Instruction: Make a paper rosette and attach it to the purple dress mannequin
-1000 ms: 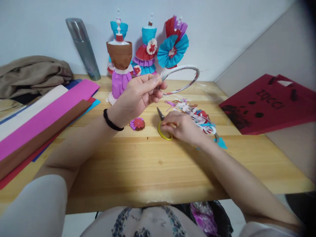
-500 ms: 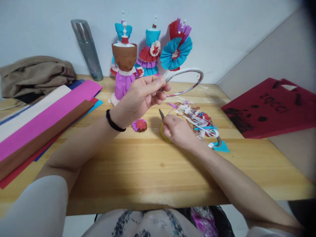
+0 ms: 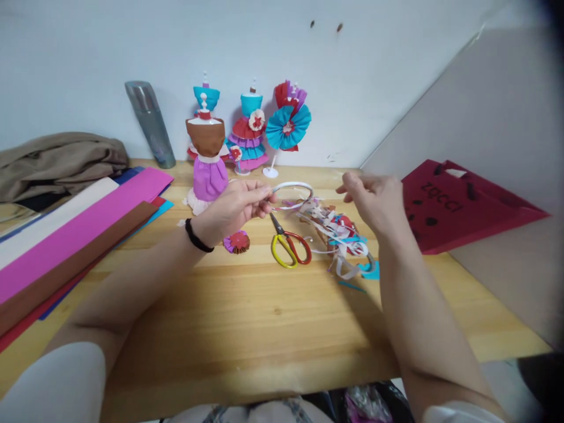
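My left hand (image 3: 247, 205), closed, pinches a thin ring-shaped roll of tape (image 3: 312, 192) by its left side and holds it above the table. To its right, my right hand (image 3: 372, 200) is raised over the scrap pile with its fingers curled in. Anything between those fingertips is too small to make out. Scissors (image 3: 282, 233) with one yellow and one red handle lie on the table just below the tape, touched by neither hand. A purple and red paper rosette (image 3: 238, 241) rests below my left wrist.
Paper scraps (image 3: 341, 229) are heaped right of the scissors. Several small dress forms in crepe paper, one with a brown top (image 3: 206, 138), stand behind. Folded paper sheets (image 3: 83, 235), a bottle (image 3: 152, 126) and a cloth (image 3: 61, 155) are left, a red bag (image 3: 467, 205) right.
My right hand has let go of the scissors, which now lie on the table, and has moved up and to the right. My left hand still holds the tape roll. The camera view has tilted.
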Tool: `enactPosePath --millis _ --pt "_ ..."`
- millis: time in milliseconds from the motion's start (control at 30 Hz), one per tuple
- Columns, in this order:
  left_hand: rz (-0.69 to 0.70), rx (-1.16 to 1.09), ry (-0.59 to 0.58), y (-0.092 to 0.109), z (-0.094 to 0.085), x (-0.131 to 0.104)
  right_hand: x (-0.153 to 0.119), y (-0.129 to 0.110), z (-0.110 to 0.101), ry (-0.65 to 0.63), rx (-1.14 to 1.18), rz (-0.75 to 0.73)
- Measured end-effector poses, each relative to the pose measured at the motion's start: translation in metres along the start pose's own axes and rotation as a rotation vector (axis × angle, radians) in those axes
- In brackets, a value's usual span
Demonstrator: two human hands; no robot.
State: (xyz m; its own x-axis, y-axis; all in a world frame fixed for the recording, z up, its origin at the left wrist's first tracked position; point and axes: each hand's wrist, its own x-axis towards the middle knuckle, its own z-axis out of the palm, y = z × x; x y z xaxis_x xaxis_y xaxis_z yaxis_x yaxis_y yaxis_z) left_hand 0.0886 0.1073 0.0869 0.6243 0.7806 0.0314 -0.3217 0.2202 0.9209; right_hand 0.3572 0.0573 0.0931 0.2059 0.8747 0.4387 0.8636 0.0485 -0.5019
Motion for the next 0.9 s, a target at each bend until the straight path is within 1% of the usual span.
enactPosePath --millis 33,133,200,267,333,433,500,533,633,733,900 --pt "0.003 0.003 -0.007 -0.002 -0.001 0.000 0.000 -0.011 0.001 0.021 0.104 -0.005" --pt "0.018 0.034 -0.035 -0.006 -0.006 0.000 -0.003 -0.044 0.007 -0.056 0.346 -0.128" --pt "0.019 0.061 -0.053 -0.008 -0.008 -0.001 -0.005 -0.058 0.013 -0.097 0.442 -0.176" --pt "0.011 0.082 -0.066 -0.007 -0.008 -0.002 -0.008 -0.064 0.019 -0.130 0.458 -0.187" --pt "-0.005 0.105 -0.063 -0.005 -0.007 -0.003 -0.011 -0.064 0.024 -0.194 0.445 -0.202" --pt "-0.046 0.157 -0.043 0.001 -0.003 -0.005 -0.012 -0.056 0.029 -0.362 0.481 -0.228" --pt "-0.079 0.222 -0.030 0.005 -0.001 -0.006 -0.011 -0.050 0.029 -0.458 0.535 -0.206" --pt "-0.090 0.271 -0.026 0.008 0.000 -0.006 -0.011 -0.048 0.029 -0.486 0.560 -0.186" --pt "-0.110 0.445 -0.068 0.014 0.000 -0.006 -0.010 -0.044 0.028 -0.509 0.617 -0.126" --pt "-0.124 0.494 -0.123 0.018 -0.001 -0.006 -0.010 -0.045 0.026 -0.509 0.636 -0.109" --pt "-0.121 0.578 -0.109 0.019 0.003 -0.006 -0.010 -0.049 0.021 -0.498 0.570 -0.144"
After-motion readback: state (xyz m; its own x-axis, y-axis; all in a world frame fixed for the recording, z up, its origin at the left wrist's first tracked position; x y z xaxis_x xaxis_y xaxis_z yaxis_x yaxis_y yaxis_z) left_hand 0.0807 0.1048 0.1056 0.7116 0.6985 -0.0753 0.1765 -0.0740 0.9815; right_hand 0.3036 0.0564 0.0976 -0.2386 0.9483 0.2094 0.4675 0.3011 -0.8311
